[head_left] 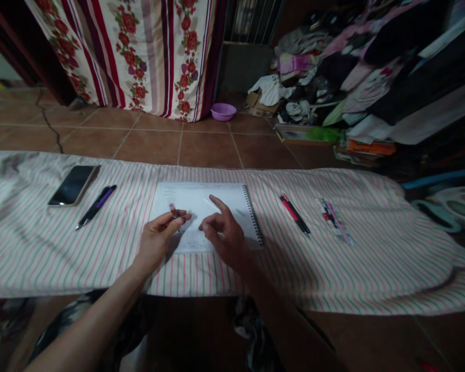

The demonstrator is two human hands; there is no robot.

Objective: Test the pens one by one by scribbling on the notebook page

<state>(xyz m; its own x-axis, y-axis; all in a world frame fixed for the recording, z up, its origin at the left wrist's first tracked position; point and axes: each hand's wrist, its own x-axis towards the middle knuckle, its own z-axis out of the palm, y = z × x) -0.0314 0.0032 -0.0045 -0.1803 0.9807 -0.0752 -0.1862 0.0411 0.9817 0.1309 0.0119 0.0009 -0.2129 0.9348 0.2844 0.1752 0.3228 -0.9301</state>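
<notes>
A spiral notebook (pixel 201 199) lies open on a striped cloth (pixel 333 258), its wire binding on the right side. My left hand (pixel 158 237) hovers over the page's lower left and pinches a small pinkish object (pixel 173 208) between thumb and fingertips; I cannot make out what it is. My right hand (pixel 220 232) rests on the page beside it, index finger stretched forward, the other fingers curled, nothing visible in it. A faint thin white object (pixel 211 203) lies on the page just ahead of that finger.
On the cloth's left lie a dark phone (pixel 72 185) and a purple-black pen (pixel 96 206). To the right lie red and black pens (pixel 294 213) and a white patterned pen (pixel 335 219). Beyond: tiled floor, a floral curtain (pixel 147 51), a purple bowl (pixel 223 111), piled clothes (pixel 333 67).
</notes>
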